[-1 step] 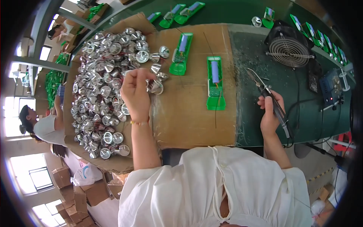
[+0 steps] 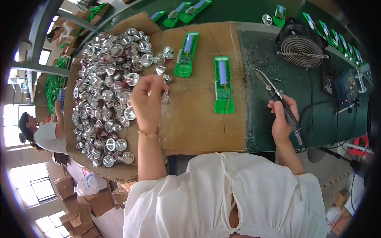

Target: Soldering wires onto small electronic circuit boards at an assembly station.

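Note:
My left hand is closed at the right edge of a heap of shiny silver reflector cups. Its fingers pinch one reflector cup, partly hidden behind them. In my right hand is a soldering iron, its bent metal tip pointing up and left above the green mat. Between the hands, a green plastic housing lies on the cardboard, with a purple cylindrical cell, a small circuit board and thin wires. A second such housing lies farther off to its left.
A round-grilled black fan stands at the back right. Beside it sits a blue soldering station with cables running down the mat. More green housings line the far edge. A person works at the left.
My left hand has drawn slightly to the right and down, away from the loose cups, with a reflector cup in its fingers. The view has shifted slightly; the soldering iron stays in my right hand.

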Tool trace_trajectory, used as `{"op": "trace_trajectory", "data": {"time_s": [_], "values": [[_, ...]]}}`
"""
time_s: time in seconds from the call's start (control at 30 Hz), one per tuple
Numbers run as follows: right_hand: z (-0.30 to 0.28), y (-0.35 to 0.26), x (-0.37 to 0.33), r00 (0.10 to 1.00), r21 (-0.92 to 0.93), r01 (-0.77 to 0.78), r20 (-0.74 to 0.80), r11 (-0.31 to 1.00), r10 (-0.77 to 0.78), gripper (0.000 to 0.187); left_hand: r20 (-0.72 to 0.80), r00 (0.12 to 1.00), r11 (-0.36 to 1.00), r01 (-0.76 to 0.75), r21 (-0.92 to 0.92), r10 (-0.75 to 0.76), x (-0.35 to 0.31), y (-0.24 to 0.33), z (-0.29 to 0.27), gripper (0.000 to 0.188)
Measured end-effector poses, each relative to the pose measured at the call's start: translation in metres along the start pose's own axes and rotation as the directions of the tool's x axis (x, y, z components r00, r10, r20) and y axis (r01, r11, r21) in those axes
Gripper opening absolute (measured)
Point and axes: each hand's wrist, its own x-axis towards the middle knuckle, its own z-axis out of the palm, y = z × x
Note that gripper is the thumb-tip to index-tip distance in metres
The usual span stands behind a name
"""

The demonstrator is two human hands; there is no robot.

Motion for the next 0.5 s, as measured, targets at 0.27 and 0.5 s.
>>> {"op": "trace_trajectory", "data": {"time_s": [0.27, 0.5], "values": [[0.015, -0.019, -0.020, 0.929, -0.060, 0.086, 0.366, 0.995, -0.058, 0.016, 0.289, 0.956, 0.972, -0.111, 0.209, 0.047, -0.059, -0.027, 0.062, 0.008], [0.025, -0.017, -0.021, 0.955, -0.057, -0.089, 0.280, 0.994, 0.102, 0.014, 0.257, 0.966, 0.977, -0.028, 0.213, -0.028, -0.059, -0.031, 0.080, 0.013]]}}
